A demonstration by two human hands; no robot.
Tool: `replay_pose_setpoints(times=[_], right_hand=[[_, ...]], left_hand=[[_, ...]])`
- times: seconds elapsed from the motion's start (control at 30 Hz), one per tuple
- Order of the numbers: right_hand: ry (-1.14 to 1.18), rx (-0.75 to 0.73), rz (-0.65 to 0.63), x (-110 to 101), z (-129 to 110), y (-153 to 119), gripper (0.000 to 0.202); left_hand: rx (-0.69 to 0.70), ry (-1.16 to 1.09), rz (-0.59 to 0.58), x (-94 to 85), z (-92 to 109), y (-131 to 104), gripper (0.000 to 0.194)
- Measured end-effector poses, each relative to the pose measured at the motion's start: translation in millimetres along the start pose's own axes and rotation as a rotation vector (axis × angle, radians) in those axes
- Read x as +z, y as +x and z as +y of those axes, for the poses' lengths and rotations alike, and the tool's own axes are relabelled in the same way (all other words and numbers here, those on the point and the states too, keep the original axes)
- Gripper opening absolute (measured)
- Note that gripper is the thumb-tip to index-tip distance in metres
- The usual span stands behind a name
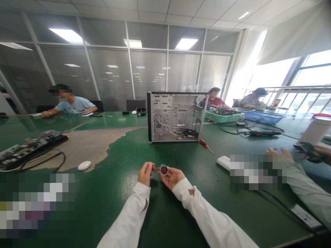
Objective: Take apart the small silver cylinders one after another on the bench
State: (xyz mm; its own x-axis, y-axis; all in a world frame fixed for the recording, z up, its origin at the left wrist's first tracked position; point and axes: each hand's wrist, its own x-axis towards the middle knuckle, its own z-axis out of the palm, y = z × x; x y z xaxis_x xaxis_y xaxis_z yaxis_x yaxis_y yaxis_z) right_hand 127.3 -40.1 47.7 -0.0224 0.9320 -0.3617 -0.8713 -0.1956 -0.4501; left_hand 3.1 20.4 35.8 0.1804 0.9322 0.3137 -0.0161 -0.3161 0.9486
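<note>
In my right hand (173, 178) rests a small round open container (163, 170) with a pale rim, held by its side between fingers and thumb. Its contents look red and dark; I cannot make out what they are. Close to its left is my left hand (146, 173), its fingers pinched together. Whatever those fingertips hold, if anything, is too small to tell. Beyond both hands stands an open computer case (176, 117), its metal bays and loose cables showing. By its lower right corner lies a screwdriver (206, 145) with an orange and black handle.
A white oval object (84, 165) lies left on the green table (124, 193), near a power strip with cables (33, 148). A white power strip (223, 162) is on the right, beside another person's arm (302, 182). Green (223, 118) and blue baskets (263, 117) stand behind. Several people sit around.
</note>
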Motion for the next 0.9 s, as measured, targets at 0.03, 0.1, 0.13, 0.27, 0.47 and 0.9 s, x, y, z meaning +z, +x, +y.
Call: replay_pose_setpoints(times=[0.03,0.1,0.13,0.27,0.47,0.9], right_hand=[[-0.004,-0.003,0.003,0,0,0,0.018],[-0.021,-0.010,0.008,1,0,-1,0.018],[-0.035,-0.019,0.007,2,1,-2,0.019],[-0.121,-0.126,-0.070,2,2,-3,0.027],[-0.213,-0.304,-0.159,0,1,0,0.038],[-0.221,-0.320,-0.304,-4,-9,0,0.043]], left_hand=[[-0.007,-0.014,0.008,0.1,-1,0,0.035],[-0.015,-0.032,0.022,0.3,-1,1,0.035],[-0.018,-0.038,0.026,0.3,-1,1,0.035],[-0.035,-0.054,0.025,-0.7,2,1,0.035],[-0.104,-0.095,-0.071,0.2,5,0,0.036],[-0.387,-0.357,-0.347,5.1,3,-3,0.038]])
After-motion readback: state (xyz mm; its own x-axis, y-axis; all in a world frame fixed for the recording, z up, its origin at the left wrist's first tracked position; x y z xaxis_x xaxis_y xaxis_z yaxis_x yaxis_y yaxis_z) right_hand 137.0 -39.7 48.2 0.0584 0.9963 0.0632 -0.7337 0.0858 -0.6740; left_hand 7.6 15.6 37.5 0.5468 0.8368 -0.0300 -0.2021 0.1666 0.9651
